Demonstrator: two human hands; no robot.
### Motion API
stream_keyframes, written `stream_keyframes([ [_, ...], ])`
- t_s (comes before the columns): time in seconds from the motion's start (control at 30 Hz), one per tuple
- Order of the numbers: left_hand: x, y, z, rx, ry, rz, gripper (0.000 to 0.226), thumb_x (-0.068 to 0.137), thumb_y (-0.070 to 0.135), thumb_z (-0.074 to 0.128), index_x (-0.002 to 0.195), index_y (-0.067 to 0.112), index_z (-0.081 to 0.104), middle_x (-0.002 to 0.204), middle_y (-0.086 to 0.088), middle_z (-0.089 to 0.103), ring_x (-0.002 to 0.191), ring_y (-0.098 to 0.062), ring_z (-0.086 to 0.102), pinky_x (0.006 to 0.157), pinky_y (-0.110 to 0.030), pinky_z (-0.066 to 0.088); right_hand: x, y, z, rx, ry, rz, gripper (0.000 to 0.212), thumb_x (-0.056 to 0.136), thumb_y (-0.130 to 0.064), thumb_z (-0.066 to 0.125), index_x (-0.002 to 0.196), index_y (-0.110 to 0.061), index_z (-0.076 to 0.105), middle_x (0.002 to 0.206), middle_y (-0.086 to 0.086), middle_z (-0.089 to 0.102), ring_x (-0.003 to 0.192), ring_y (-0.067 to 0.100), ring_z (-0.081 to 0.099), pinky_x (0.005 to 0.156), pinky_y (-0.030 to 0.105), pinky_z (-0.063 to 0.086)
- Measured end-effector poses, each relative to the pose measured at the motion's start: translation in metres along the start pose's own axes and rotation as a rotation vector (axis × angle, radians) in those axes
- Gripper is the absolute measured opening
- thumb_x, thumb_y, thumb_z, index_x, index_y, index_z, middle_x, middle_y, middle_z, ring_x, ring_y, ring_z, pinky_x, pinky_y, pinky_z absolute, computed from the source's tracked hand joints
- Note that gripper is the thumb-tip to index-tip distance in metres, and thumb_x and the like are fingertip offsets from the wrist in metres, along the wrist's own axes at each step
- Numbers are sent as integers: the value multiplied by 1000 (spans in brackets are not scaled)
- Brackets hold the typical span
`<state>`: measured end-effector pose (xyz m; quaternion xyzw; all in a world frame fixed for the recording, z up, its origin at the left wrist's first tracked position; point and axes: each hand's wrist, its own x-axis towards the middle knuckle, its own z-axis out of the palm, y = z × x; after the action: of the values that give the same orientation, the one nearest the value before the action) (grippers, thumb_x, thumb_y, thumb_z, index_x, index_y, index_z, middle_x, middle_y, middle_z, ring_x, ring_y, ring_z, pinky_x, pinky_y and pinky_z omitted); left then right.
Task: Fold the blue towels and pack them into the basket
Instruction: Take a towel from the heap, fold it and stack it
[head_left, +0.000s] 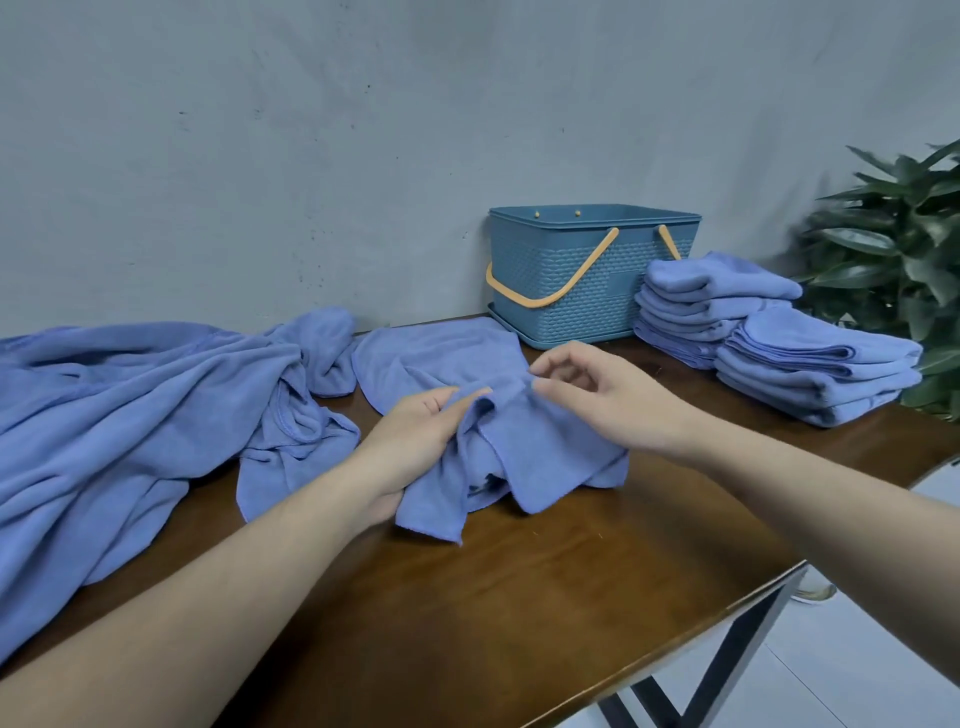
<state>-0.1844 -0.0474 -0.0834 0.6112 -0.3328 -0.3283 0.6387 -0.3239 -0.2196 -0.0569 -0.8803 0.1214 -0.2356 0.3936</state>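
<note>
Blue towels fill most of the tabletop: the unfolded heap (119, 415) sprawls across the left of the frame, two folded stacks (779, 332) sit at right centre, and the basket (582, 280) stands at upper centre against the wall, just left of the stacks and with nothing visible above its rim, so packing looks yet to begin. A flat towel (436, 358) lies in front of the basket. In the middle of the frame is the towel being worked (524, 447), crumpled (no clean edges showing yet) on the wooden table (519, 597).

The left hand (415, 441) grips a bunched edge of it, fingers curled round the cloth. The right hand (608, 395) has thumb and forefinger closing on a ridge of fabric near the top; whether they have actually caught it, I cannot tell.

To do this step well, I'd find two adjacent corners first, lift and shake the cloth flat, then fold to match the stacks' size.
</note>
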Motion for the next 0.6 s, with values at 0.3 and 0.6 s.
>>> stream_keyframes([
  [0.3,1,-4,3,-86,0,-168,35,85,39,79,97,11,62,89,-15,68,79,-26,64,78,-40,52,-22,16,33,-104,-204,-33,54,80,-39,84,126,-30,58,120,-22,63,117,-10,55,97,5,36],
  [0.6,6,0,-17,35,17,-196,6,92,17,71,89,19,66,81,-9,70,67,-21,65,63,-32,53,-23,25,24,147,-134,119,22,102,-31,57,81,-25,61,63,-9,51,55,15,41,52,32,35],
])
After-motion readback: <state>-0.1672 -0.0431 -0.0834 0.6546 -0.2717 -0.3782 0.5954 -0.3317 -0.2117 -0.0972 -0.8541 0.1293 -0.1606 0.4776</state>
